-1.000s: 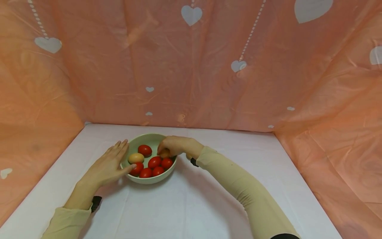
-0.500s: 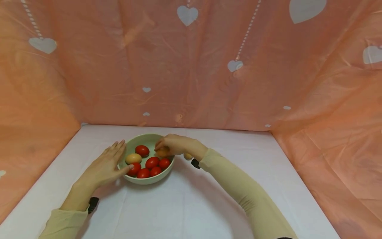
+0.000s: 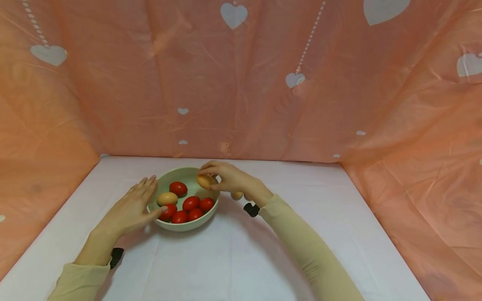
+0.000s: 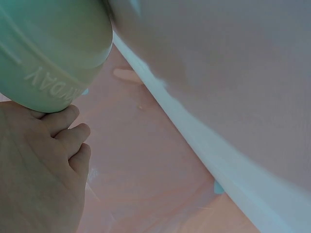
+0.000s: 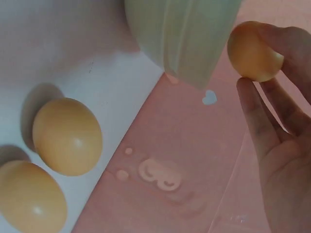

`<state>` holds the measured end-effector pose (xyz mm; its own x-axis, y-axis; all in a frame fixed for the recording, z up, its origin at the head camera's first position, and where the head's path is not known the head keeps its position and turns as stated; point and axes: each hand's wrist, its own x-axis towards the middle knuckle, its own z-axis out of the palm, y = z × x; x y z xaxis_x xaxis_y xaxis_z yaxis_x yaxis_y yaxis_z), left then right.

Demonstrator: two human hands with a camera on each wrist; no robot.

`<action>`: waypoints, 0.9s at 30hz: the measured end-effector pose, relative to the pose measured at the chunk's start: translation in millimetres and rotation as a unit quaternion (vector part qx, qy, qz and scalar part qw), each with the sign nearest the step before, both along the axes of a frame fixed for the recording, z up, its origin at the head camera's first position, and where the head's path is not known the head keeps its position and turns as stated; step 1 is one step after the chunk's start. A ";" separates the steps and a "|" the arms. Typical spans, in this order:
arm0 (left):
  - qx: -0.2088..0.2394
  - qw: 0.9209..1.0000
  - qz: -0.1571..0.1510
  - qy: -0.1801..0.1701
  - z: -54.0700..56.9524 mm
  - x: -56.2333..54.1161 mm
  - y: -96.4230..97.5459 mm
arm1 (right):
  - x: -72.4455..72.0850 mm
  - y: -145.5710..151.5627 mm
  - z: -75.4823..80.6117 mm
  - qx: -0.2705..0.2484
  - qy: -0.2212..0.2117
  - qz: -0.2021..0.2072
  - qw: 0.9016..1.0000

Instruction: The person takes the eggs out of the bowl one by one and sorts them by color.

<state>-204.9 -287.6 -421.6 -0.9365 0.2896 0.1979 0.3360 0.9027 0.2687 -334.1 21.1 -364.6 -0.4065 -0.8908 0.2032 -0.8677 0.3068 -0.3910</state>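
Observation:
In the head view my right hand [image 3: 231, 177] pinches a yellow-brown egg [image 3: 205, 181] between thumb and fingertips at the far right rim of the pale green bowl [image 3: 187, 227]. The right wrist view shows the egg [image 5: 252, 51] raised beside the bowl's outer wall. My left hand [image 3: 129, 209] lies along the bowl's left side, fingers straight and thumb spread over the rim. Its fingers touch the bowl's outside in the left wrist view. Several smooth red ovals [image 3: 191, 203], which look like tomatoes or red eggs, lie in the bowl with one yellow-brown egg [image 3: 167, 198].
Two more yellow-brown eggs [image 5: 68, 137] rest on the white tabletop [image 3: 211, 263] right of the bowl, partly behind the right wrist in the head view. Peach cloth walls [image 3: 241, 104] with white hearts close off the back and sides.
My right hand has lifted the egg from inside the bowl up to the far right rim. The left hand keeps its place at the bowl. The head view has shifted slightly.

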 end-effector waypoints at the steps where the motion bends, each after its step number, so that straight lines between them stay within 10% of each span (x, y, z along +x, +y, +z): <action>1: 0.000 1.000 0.000 0.000 0.0 -0.2 0.0 | 0.5 2.5 -0.5 -0.015 -0.001 -0.001 1.000; 27: -0.004 1.000 0.003 -0.007 0.8 0.5 0.9 | 3.9 79.3 -46.0 -0.257 -0.006 -0.135 0.957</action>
